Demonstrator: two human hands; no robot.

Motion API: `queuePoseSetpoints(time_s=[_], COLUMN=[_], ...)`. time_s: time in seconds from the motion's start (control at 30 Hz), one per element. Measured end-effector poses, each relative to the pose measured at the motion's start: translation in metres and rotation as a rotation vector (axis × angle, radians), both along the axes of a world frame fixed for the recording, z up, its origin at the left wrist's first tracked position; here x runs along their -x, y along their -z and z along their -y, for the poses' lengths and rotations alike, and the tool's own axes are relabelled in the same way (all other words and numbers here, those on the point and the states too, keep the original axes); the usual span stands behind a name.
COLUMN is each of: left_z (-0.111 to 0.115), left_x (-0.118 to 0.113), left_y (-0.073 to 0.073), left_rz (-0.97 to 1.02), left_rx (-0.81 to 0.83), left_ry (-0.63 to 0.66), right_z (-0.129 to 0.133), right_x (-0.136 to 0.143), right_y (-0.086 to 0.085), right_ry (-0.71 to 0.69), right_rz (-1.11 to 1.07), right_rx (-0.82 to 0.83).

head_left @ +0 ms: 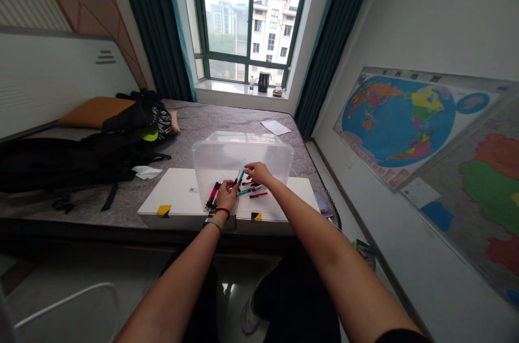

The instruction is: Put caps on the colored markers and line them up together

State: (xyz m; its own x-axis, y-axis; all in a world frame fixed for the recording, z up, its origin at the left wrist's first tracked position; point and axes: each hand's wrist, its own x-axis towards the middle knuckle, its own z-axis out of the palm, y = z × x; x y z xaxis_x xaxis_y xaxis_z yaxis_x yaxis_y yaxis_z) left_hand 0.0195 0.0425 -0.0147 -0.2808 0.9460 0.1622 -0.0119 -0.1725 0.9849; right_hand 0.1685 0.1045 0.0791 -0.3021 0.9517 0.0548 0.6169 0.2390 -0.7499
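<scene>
Here we're looking at smooth, matte white boxes point(174, 191), flat and squared-off, sitting side by side on a bed point(186, 116) whose grey cover is showing a marbled, veined pattern. A translucent plastic bin point(243, 156) is resting across both boxes, its walls looking cloudy and its corners rounded. Over on one side, a soft black fabric bag point(81, 162) is slumping beside white crumpled tissue point(146, 172), and a smooth orange-brown cushion point(91, 112) is lying behind it.

And the pens! They're slim, straight and stick-like. A cluster of black and pinkish-red pens point(212, 195) is lying beside the left hand point(227, 195), while loose teal, black and white pens point(249, 188) are crossing between the hands, with a red pen point(258, 195) lying nearest the front. The left fingers are curling shut around a dark pen point(236, 181), its tip pointing up. The right hand point(258, 173) is reaching in, fingers bending at the upper end of a teal pen point(242, 175); whether they're pinching it, I can't tell.
</scene>
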Motion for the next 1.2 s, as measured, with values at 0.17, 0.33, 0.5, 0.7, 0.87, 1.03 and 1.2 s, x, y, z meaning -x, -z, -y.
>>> queuePoseSetpoints(time_s=[0.17,0.33,0.5,0.7,0.87,1.03,1.2], left_z=[0.001,0.0,0.001,0.001,0.001,0.002,0.0], left_x=[0.0,0.001,0.001,0.0,0.001,0.001,0.002], left_y=[-0.001,0.002,0.0,-0.001,0.0,-0.001,0.002], left_rz=[-0.005,-0.011,-0.023,-0.018,-0.02,-0.009,-0.013], left_rx=[0.003,-0.002,-0.007,-0.014,-0.008,-0.007,-0.01], left_ry=[-0.02,-0.026,-0.023,-0.027,-0.03,-0.027,-0.031], right_z=[0.009,0.017,0.013,0.001,-0.001,0.005,0.011], right_x=[-0.006,0.005,0.016,0.023,0.025,0.019,0.004], right_y=[0.008,0.023,0.029,0.035,0.038,0.034,0.022], right_ry=[-0.061,-0.196,-0.264,-0.348,-0.422,-0.417,-0.233], right_rz=[0.4,0.715,0.765,0.817,0.849,0.843,0.626], right_rx=[-0.14,-0.189,-0.197,-0.184,-0.174,-0.194,-0.225])
